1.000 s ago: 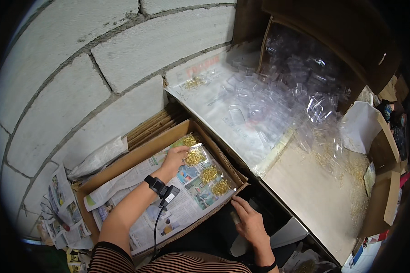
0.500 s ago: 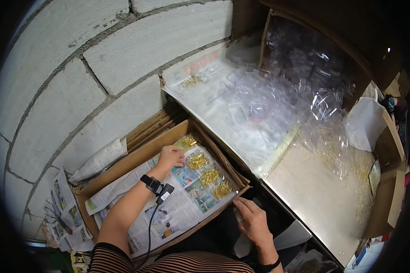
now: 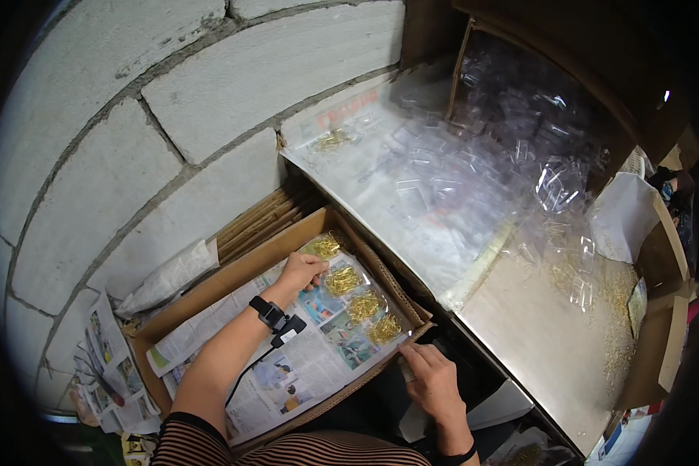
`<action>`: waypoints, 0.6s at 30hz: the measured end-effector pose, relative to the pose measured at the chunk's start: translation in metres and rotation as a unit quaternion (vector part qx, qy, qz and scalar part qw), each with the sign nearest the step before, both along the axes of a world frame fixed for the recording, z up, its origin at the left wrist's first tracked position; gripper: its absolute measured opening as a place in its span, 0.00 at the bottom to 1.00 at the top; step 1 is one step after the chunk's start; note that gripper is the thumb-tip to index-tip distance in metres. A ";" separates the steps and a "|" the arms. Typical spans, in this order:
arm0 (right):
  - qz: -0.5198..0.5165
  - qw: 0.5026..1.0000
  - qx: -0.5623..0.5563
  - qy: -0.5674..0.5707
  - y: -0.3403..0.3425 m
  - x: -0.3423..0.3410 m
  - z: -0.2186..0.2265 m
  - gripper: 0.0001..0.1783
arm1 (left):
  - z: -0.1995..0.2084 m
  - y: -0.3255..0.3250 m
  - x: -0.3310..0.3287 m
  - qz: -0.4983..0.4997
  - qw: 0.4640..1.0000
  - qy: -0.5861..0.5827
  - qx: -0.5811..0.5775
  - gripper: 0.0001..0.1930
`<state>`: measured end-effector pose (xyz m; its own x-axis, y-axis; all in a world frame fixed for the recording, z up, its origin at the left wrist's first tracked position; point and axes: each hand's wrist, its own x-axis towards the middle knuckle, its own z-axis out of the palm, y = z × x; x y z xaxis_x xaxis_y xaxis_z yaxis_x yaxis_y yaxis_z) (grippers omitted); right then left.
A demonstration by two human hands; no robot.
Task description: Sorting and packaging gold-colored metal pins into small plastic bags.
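A shallow cardboard box lined with newspaper lies before me. Along its right side runs a row of several small clear packs of thin gold-coloured wire pieces. My left hand reaches into the box, fingers curled together between the two farthest packs. What those fingers hold, if anything, is hidden. A watch and a small black device with a cable sit on that wrist. Outside the box, by its near right corner, my right hand has its fingers pressed together, the tips at the box's rim.
A metal-topped table stands to the right, bearing a heap of clear plastic cases and scattered gold pieces. A large carton of clear cases lies behind them. A block wall rises at the left.
My left hand has shifted slightly right along the packs, its fingers still curled. My right hand stays at the box's near right corner. The whole view has tilted a little.
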<state>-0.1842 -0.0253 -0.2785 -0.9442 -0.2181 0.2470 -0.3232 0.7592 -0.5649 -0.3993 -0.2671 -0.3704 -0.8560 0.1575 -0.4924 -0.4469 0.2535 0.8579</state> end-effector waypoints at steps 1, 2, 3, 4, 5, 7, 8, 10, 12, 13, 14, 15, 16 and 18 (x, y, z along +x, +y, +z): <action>-0.012 1.000 0.005 -0.007 -0.002 -0.001 0.005 0.28 | 0.000 -0.001 0.000 0.001 1.000 -0.001 -0.001 0.07; -0.024 1.000 0.011 -0.013 -0.005 -0.002 0.007 0.26 | 0.001 -0.001 0.000 0.006 1.000 -0.002 0.010 0.07; -0.023 1.000 0.011 -0.014 -0.006 -0.003 0.008 0.26 | 0.001 -0.002 0.000 0.011 1.000 -0.003 0.022 0.06; -0.025 0.999 0.014 -0.016 -0.007 -0.003 0.008 0.26 | 0.000 -0.004 0.000 0.012 1.000 -0.003 0.023 0.06; -0.027 0.999 0.017 -0.019 -0.009 -0.004 0.008 0.26 | -0.002 -0.007 0.001 0.025 0.998 -0.001 0.052 0.07; -0.029 1.000 0.004 -0.006 -0.009 -0.005 0.007 0.26 | -0.004 -0.012 0.001 0.037 0.996 0.001 0.084 0.08; -0.030 0.999 -0.011 0.007 -0.009 -0.005 0.006 0.25 | -0.004 -0.020 0.002 0.057 0.993 -0.006 0.106 0.07; -0.043 0.999 -0.005 0.010 -0.007 -0.004 0.007 0.25 | -0.005 -0.031 0.005 0.072 0.988 -0.014 0.133 0.06; -0.052 0.999 -0.001 0.012 -0.005 -0.006 0.008 0.25 | -0.003 -0.044 0.010 0.079 0.984 -0.047 0.150 0.06; -0.050 0.999 0.006 0.006 -0.005 -0.009 0.010 0.23 | -0.001 -0.046 0.012 0.080 0.984 -0.048 0.151 0.06; -0.048 0.999 0.014 -0.001 -0.005 -0.013 0.012 0.22 | 0.003 -0.048 0.015 0.064 0.987 -0.067 0.133 0.06; -0.046 0.999 0.014 -0.001 -0.006 -0.020 0.013 0.22 | 0.005 -0.050 0.017 0.049 0.989 -0.087 0.113 0.06; -0.032 0.999 -0.010 0.006 -0.008 -0.033 0.014 0.21 | 0.005 -0.052 0.020 0.053 0.988 -0.088 0.112 0.06; -0.011 0.998 -0.068 0.002 -0.018 -0.065 0.019 0.17 | 0.006 -0.055 0.024 0.033 0.986 -0.089 0.138 0.07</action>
